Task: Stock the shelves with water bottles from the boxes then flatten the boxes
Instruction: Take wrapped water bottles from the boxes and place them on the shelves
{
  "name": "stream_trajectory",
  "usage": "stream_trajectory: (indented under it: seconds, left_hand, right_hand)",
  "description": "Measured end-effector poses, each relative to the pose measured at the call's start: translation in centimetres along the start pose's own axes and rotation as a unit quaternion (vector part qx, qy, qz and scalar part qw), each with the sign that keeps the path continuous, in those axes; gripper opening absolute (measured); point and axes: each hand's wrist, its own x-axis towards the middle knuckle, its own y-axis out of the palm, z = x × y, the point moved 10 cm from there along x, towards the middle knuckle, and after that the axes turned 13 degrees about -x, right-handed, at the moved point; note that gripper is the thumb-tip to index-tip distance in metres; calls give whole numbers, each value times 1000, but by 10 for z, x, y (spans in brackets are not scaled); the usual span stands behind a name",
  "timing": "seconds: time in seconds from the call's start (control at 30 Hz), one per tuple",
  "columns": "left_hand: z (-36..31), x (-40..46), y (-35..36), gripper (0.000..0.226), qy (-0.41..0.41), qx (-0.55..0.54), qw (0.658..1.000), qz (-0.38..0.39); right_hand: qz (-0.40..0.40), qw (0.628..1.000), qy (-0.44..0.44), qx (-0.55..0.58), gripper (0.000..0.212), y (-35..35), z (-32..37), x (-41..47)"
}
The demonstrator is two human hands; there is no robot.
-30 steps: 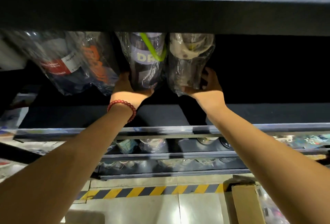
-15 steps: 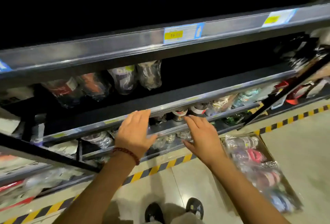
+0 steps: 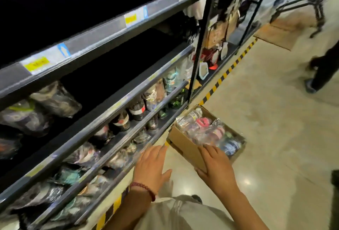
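My left hand (image 3: 151, 168) and right hand (image 3: 216, 167) reach empty, fingers spread, toward the box (image 3: 185, 146) just ahead; grabbing the slippery wrapped bottles (image 3: 207, 127) carelessly could drop one.

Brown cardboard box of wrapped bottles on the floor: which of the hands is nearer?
Right. The right hand overlaps the brown cardboard box's near corner; the left hand hovers beside it, apart.
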Motion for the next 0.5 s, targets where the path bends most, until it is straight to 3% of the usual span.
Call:
stream_trajectory:
  seconds: [0.23, 0.5]
  left_hand:
    - [-69, 45, 47, 70, 69, 18, 997, 32]
    - [-113, 80, 83, 71, 90, 29, 991, 93]
  right_hand:
    - [-11, 996, 90, 23, 75, 13, -86, -21]
    - [29, 983, 166, 72, 72, 39, -142, -44]
